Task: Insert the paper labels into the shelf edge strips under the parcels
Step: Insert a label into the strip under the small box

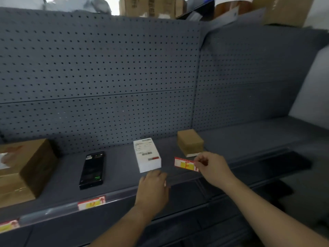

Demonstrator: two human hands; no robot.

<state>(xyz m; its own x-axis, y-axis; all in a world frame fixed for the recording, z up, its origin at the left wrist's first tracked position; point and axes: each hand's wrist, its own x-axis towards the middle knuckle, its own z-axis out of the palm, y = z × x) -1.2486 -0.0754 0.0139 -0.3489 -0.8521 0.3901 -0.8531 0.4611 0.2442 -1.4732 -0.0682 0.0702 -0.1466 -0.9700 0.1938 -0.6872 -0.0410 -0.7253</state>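
My right hand (211, 168) pinches a red, white and yellow paper label (185, 164) by its right end, held just above the shelf in front of a small brown parcel (190, 142). My left hand (153, 186) rests with curled fingers on the shelf's front edge below a white parcel (146, 154); a sliver of red and white shows at its fingers, too small to identify. The shelf edge strip (58, 210) holds one label (91, 202) under a black box (92, 169) and another label (8, 226) at the far left.
A large brown carton (23, 170) stands at the left end of the grey shelf (249, 139). A perforated grey back panel (99, 72) rises behind. More cartons (149, 6) sit above. A lower shelf level (267, 175) drops off to the right.
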